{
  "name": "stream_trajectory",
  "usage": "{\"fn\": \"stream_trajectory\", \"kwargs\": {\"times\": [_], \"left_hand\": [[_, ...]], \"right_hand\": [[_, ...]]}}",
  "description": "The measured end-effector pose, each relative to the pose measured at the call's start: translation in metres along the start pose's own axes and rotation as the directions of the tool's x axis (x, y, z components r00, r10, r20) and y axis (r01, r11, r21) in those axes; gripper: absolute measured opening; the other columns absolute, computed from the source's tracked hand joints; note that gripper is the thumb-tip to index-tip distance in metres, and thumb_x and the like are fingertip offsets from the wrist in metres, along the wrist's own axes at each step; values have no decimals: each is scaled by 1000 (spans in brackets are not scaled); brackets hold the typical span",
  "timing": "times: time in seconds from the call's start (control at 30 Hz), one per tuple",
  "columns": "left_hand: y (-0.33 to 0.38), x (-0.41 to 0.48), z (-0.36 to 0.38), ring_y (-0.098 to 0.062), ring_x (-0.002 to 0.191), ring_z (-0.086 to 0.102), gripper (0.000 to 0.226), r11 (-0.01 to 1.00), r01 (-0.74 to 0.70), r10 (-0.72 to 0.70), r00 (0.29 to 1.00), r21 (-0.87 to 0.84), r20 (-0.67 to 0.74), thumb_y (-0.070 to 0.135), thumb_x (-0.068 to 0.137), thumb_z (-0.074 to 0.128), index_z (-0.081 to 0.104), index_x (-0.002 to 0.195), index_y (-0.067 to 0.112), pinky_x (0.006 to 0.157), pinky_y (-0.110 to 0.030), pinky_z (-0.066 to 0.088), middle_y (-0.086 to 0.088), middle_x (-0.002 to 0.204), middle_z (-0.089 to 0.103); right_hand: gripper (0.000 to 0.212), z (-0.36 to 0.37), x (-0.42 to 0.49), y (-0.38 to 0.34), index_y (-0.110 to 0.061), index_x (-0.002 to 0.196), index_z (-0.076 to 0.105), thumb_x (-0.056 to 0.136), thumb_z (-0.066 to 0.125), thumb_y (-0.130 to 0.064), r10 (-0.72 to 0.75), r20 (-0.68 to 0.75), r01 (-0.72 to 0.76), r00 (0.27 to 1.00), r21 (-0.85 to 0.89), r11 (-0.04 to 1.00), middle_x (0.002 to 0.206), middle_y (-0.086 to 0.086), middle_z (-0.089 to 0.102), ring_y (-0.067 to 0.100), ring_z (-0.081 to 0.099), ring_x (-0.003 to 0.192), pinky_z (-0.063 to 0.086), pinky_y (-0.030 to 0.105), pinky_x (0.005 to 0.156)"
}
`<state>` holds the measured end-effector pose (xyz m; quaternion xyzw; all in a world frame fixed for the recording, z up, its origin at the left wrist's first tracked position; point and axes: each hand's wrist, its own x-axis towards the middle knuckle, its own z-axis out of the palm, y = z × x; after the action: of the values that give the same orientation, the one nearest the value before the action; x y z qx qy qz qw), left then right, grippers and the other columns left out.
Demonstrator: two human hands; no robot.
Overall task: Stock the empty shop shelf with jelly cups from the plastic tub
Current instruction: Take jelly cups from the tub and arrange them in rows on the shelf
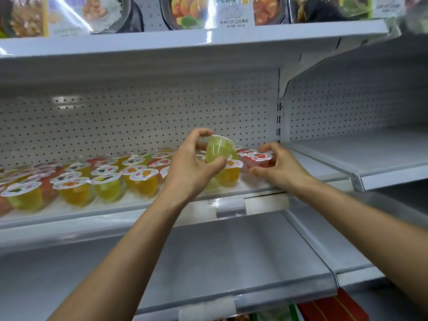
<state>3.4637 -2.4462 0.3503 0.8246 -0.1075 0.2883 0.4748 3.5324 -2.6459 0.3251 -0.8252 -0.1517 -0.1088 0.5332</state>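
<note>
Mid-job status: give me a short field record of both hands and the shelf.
left hand: grips a translucent green plastic jelly cup, tilted, held in the air
right hand: fingers curled round a red plastic jelly cup at the row's right end
white metal shelf: rows of foil-lidded jelly cups from left to centre
</note>
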Motion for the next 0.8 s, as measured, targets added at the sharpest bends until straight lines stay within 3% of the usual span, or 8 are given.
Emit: {"fn": "stream_trajectory", "kwargs": {"times": [0.13, 0.27, 0.4, 0.5, 0.63, 0.73, 0.8], "left_hand": [[0, 6, 7, -20, 80, 71, 49, 1000, -6, 6, 1000, -6, -6, 23, 78, 78, 50, 112, 44, 74, -45, 60, 9, 105, 62], [1, 8, 13, -23, 78, 72, 48, 1000, -2, 2, 1000, -16, -5, 20, 79, 78, 50, 110, 44, 74, -46, 60, 10, 105, 61], [4, 13, 18, -21, 77, 72, 48, 1000, -5, 5, 1000, -17, -6, 20, 79, 79, 52, 114, 40, 73, -46, 60, 7, 107, 62], [15, 15, 23, -15, 72, 72, 48, 999, 4, -4, 1000, -54, 6, 18, 81, 78, 51, 117, 36, 73, -40, 61, 7, 108, 61], [29, 20, 32, -15, 69, 72, 49, 996, -21, 23, 999, -90, 25, 18, 84, 75, 48, 123, 29, 71, -40, 61, 10, 110, 58], [36, 28, 35, -15, 73, 72, 54, 996, -37, 39, 999, -76, 30, 23, 83, 75, 44, 128, 28, 69, -40, 62, 5, 118, 57], [36, 36, 36, -13, 74, 71, 56, 997, -47, 49, 998, -55, 32, 25, 83, 75, 42, 127, 30, 71, -39, 62, 7, 118, 56]], "right_hand": [[53, 0, 4, 8, -24, 116, 47, 75, 79, -15, -6, 13, 7, 1000, -68, 998, 107, 4, 68, 13, 67, 85, 48, 22, 66], [53, -7, 0, 7, -29, 117, 45, 76, 79, -30, -37, 55, 45, 998, -141, 989, 107, -5, 62, 1, 61, 84, 42, 15, 62], [53, -16, 0, -4, -39, 124, 50, 78, 62, -63, -207, -44, 197, 977, -168, 966, 115, -9, 55, 10, 51, 110, 44, 29, 89], [39, -21, 3, -27, -35, 122, 58, 88, 59, -54, -305, -9, 305, 952, -40, 952, 105, -4, 64, 10, 59, 102, 47, 26, 81], [33, -23, 15, -52, -35, 118, 64, 87, 63, -48, -289, 99, 285, 952, 55, 957, 99, 6, 69, 14, 67, 94, 55, 31, 84], [27, -27, 27, -60, -32, 112, 67, 86, 67, -39, -245, 130, 232, 961, 111, 966, 99, 1, 70, 5, 67, 84, 51, 13, 67], [20, -29, 35, -63, -31, 105, 69, 85, 70, -32, -219, 142, 192, 965, 181, 965, 99, -1, 70, 4, 65, 80, 48, 13, 62]]}}
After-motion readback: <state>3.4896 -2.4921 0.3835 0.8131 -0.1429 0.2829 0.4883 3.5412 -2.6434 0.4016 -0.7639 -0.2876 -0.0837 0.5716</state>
